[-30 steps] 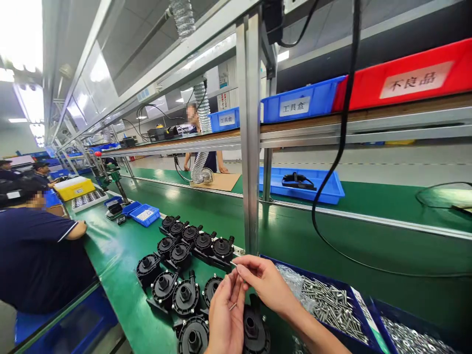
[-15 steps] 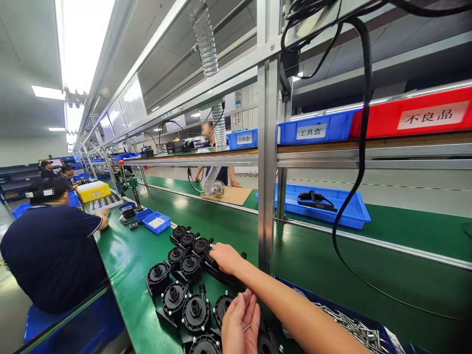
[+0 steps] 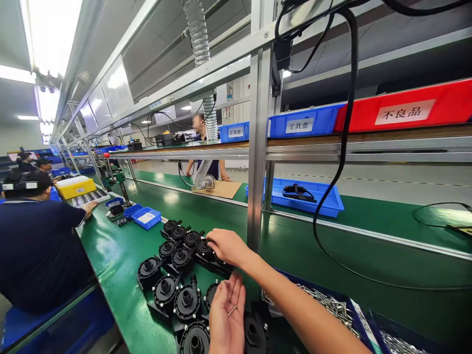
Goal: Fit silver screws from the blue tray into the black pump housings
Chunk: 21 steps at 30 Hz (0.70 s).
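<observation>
My left hand (image 3: pixel 227 324) is palm up and cupped at the bottom middle, with a small metal screw (image 3: pixel 232 310) lying in it. Above and beyond it, my right hand (image 3: pixel 229 247) reaches across with fingers pinched together over a black round pump housing (image 3: pixel 203 247). Whatever is between those fingertips is hidden. Several more black pump housings (image 3: pixel 187 302) stand in rows on the green bench, each with a central spout and a side pipe. Small silvery screws show around the rims of the nearer ones. One black housing (image 3: pixel 255 332) is partly covered by my left hand.
A dark blue bin of screws (image 3: pixel 328 307) lies under my right forearm, with another screw bin (image 3: pixel 398 341) beside it. A metal post (image 3: pixel 255 196) rises behind my hand. A hanging black cable (image 3: pixel 332 187) crosses the right side. A co-worker (image 3: pixel 40 236) sits at left.
My left hand has opened up more, showing the screw in its palm. The right hand stays at the housings, its fingers lifted slightly. The whole view has shifted a little.
</observation>
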Each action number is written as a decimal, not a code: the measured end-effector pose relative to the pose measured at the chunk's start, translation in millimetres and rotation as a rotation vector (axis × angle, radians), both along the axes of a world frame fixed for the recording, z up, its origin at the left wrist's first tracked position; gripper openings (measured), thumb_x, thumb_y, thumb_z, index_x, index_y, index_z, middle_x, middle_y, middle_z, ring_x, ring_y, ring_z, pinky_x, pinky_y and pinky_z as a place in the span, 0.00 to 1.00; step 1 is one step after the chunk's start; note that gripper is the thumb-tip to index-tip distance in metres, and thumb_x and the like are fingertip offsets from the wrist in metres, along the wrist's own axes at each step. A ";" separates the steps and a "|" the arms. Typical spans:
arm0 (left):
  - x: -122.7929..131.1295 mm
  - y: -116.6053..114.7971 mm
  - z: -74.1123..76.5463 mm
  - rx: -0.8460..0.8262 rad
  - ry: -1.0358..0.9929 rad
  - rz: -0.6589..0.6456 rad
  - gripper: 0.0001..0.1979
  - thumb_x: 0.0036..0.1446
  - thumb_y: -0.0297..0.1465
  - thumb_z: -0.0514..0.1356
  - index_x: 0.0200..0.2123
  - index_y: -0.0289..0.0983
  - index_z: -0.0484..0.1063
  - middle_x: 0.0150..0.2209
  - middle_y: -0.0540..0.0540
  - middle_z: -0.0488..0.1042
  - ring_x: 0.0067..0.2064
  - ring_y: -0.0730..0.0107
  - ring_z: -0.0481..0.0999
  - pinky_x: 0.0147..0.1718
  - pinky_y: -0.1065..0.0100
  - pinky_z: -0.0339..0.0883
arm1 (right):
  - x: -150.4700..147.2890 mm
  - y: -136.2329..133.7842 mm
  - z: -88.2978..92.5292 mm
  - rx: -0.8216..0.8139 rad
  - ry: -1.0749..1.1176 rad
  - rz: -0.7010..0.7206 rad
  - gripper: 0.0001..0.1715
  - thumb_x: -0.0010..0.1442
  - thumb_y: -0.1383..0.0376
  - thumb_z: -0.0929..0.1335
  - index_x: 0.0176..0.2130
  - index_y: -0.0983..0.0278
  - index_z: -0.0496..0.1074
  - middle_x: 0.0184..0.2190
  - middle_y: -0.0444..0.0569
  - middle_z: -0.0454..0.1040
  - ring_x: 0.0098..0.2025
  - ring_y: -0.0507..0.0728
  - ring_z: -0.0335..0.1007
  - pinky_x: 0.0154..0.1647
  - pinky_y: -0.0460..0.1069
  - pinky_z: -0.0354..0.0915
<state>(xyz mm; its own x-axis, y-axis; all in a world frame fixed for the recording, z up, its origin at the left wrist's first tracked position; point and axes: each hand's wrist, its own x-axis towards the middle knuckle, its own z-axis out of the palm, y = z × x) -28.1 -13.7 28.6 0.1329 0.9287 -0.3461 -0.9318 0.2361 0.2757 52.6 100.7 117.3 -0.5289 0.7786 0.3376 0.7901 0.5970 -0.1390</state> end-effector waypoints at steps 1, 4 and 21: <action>-1.4 -0.3 1.3 0.003 -0.019 0.000 0.15 0.72 0.24 0.55 0.34 0.27 0.77 0.53 0.25 0.78 0.59 0.49 0.77 0.55 0.59 0.77 | 11.6 -19.1 4.7 0.004 0.066 -0.029 0.07 0.75 0.67 0.66 0.49 0.65 0.75 0.44 0.50 0.78 0.47 0.59 0.75 0.48 0.52 0.70; -3.5 -1.5 3.6 -0.007 -0.030 0.002 0.16 0.72 0.23 0.54 0.32 0.28 0.78 0.51 0.28 0.80 0.56 0.52 0.79 0.54 0.58 0.78 | 41.4 -80.6 4.6 -0.052 0.188 -0.063 0.09 0.74 0.69 0.66 0.43 0.61 0.76 0.39 0.45 0.78 0.42 0.55 0.75 0.43 0.47 0.68; -3.1 -4.6 4.3 -0.005 0.003 -0.161 0.21 0.74 0.27 0.50 0.37 0.30 0.83 0.57 0.32 0.77 0.65 0.56 0.71 0.61 0.62 0.70 | 59.9 -137.8 -43.0 -0.194 0.228 0.170 0.20 0.65 0.77 0.65 0.51 0.60 0.75 0.46 0.49 0.77 0.46 0.60 0.72 0.43 0.50 0.67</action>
<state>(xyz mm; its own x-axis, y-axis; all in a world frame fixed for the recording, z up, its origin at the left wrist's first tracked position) -31.2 -18.3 33.0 0.2789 0.8939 -0.3510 -0.8809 0.3837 0.2771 112.5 -37.0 74.4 -0.5846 0.7472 0.3161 0.6170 0.6625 -0.4247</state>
